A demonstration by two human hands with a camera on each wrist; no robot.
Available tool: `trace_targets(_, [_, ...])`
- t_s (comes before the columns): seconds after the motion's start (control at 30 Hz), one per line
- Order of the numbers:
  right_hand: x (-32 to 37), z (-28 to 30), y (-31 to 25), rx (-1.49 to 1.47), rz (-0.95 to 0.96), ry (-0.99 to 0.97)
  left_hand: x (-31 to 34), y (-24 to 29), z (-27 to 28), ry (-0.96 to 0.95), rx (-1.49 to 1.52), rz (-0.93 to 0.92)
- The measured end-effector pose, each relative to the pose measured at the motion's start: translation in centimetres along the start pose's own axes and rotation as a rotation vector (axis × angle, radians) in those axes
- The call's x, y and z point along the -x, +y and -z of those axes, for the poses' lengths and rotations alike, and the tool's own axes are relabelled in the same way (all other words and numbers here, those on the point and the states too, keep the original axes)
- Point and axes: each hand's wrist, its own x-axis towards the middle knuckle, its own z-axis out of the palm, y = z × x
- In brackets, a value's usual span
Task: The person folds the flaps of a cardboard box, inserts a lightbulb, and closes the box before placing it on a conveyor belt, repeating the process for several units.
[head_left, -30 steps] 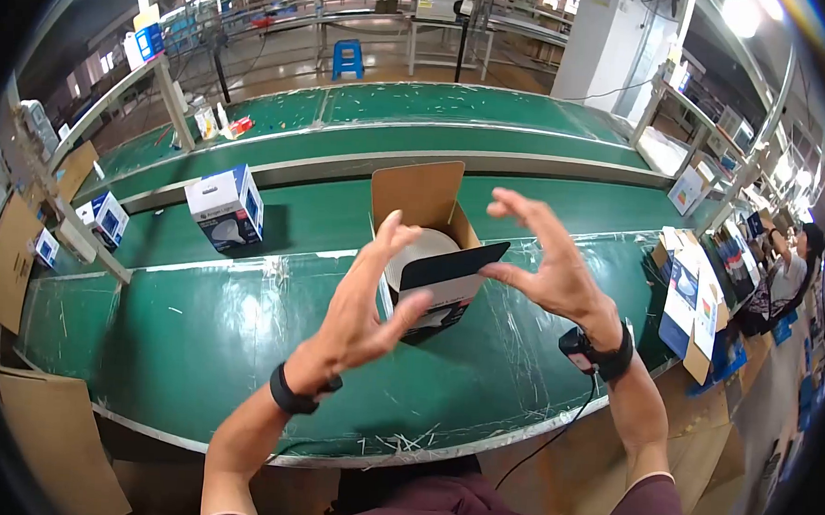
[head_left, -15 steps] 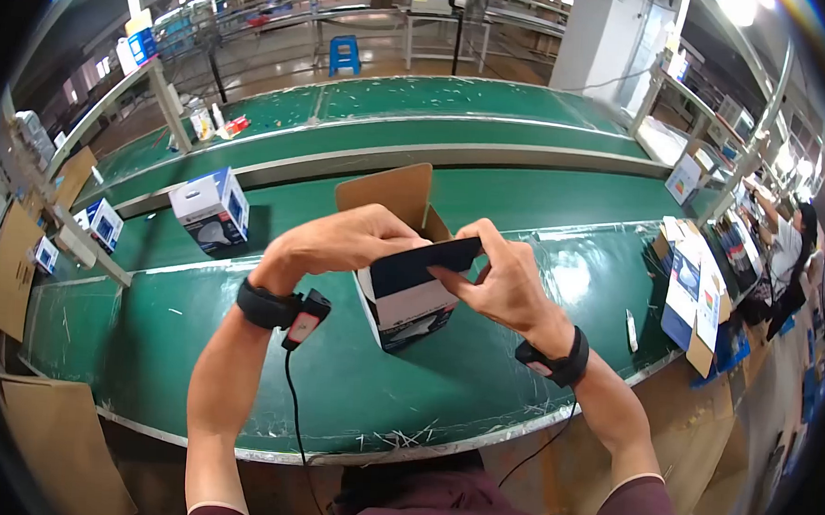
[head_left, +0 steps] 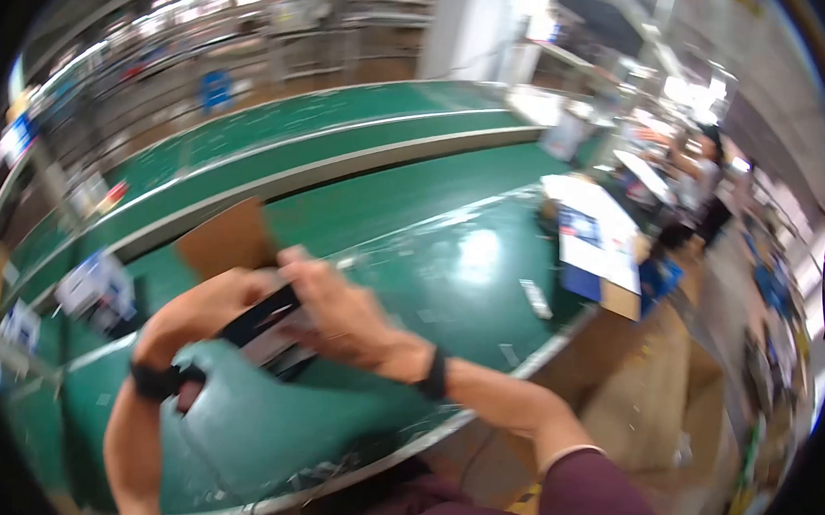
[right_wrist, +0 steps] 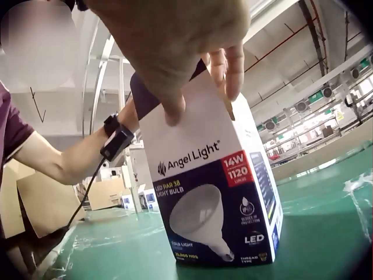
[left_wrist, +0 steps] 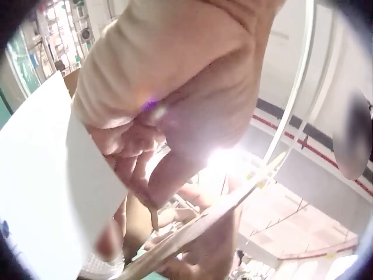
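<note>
An upright printed light bulb box (right_wrist: 201,198) stands on the green table in the right wrist view. Its brown flap (head_left: 227,238) is raised at the back, and a dark flap (head_left: 258,317) lies across the front top. My left hand (head_left: 206,310) grips the box's top edge from the left, its fingers curled in the left wrist view (left_wrist: 169,81). My right hand (right_wrist: 175,46) holds the top from the other side, thumb on the white front panel and fingers behind it. What lies inside is hidden. The head view is blurred.
More printed boxes (head_left: 98,288) stand at the left. Flattened cartons (head_left: 593,232) lie on the table's right end near a small white item (head_left: 535,299). A metal rail (head_left: 342,170) runs behind, and a person (head_left: 697,170) is at the far right.
The head view has swung right, so box and hands appear further left. Both hands remain at the box's top; a second ago they were apart with fingers spread.
</note>
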Motion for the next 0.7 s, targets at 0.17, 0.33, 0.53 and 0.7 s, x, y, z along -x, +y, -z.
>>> trace_targets(0.17, [-0.4,1.0,-1.2,-0.068,-0.023,0.057,-0.1,4.1,-0.1,0.050,0.099,0.167])
trace_targets(0.33, [-0.7,1.0,-1.0,-0.140,-0.032,0.048,0.5,3.8,-0.4,0.154,0.224,0.214])
trace_targets(0.53, [-3.1,2.4,0.2,-0.366,0.031,0.183,8.1,3.1,2.6,0.826,0.214,0.081])
trace_targets(0.7, [-5.1,2.5,-1.5,-0.373,-0.109,0.073,12.2,-8.8,6.9,1.180,-0.357,0.174])
